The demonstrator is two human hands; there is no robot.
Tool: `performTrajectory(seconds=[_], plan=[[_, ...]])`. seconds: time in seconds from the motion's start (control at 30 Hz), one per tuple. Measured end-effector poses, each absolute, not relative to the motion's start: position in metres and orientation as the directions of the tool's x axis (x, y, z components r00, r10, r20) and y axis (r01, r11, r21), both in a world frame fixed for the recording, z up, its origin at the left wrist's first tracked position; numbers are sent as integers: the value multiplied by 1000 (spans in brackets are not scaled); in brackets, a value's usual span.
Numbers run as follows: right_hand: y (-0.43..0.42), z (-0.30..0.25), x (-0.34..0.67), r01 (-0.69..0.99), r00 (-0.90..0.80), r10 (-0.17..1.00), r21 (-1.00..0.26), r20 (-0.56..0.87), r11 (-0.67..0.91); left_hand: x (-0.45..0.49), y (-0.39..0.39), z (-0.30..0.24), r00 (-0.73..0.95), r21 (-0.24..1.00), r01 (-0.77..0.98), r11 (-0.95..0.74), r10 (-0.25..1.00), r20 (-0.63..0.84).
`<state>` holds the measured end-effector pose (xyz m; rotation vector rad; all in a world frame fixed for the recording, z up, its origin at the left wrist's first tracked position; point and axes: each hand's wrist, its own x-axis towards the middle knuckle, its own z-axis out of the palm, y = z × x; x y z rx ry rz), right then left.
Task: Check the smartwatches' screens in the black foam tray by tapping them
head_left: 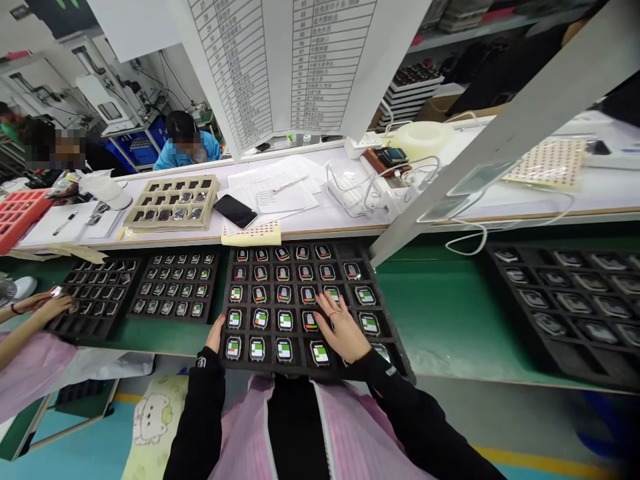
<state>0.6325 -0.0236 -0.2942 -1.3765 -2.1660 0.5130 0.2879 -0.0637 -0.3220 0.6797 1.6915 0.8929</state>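
Across the whole width runs the green counter [445, 300], and on its near side, right in front of the worker, sits the big black tray [350, 251], its compartments mostly filled. Down to the hands: the left hand [215, 335] is at the tray's left edge, fingers together, and whether it grips or merely steadies cannot be told. The right hand [347, 330] is out over the tray, fingers loosely spread, nothing lifted in it, thumb and fingertips at the screens; pressing or just resting, no telling. And the smallest pieces, the watches [285, 321], each in its own compartment! The two far rows show dark screens with red or orange marks; the row nearest the worker is white and green; the rows between are mixed. That split suggests a batch partway through, though which display counts as finished is anyone's guess. The far right corner compartment holds no watch, and a few spots hide beneath hand and sleeve [400, 387].
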Motion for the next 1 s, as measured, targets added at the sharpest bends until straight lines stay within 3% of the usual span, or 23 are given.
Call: performTrajectory(seconds=[0.1, 0.23, 0.33, 0.4, 0.5, 0.57, 0.8, 1.0], plan=[[-22, -295, 632, 709, -398, 895, -553, 199, 438, 288, -81, -320, -371, 783, 16, 622, 731, -573], [-21, -298, 631, 690, -486, 853, -516, 190, 508, 295, -103, -315, -557, 741, 96, 665, 652, -514], [-18, -298, 631, 674, -522, 833, -510, 182, 534, 311, -115, -304, -690, 733, 194, 652, 621, -370], [-16, -296, 632, 665, -525, 831, -521, 185, 536, 326, -118, -293, -751, 721, 324, 613, 630, -198], [-18, -292, 633, 636, -515, 833, -561, 204, 530, 353, -116, -275, -664, 597, 631, 496, 743, 85], [-21, -289, 635, 619, -504, 836, -584, 218, 526, 371, -111, -267, -541, 498, 766, 406, 826, 159], [-33, -290, 650, 613, -528, 805, -535, 270, 582, 430, -82, -263, -360, 372, 880, 297, 926, 113], [-37, -300, 666, 619, -524, 792, -500, 313, 606, 455, -63, -275, -317, 373, 882, 287, 948, 20]])
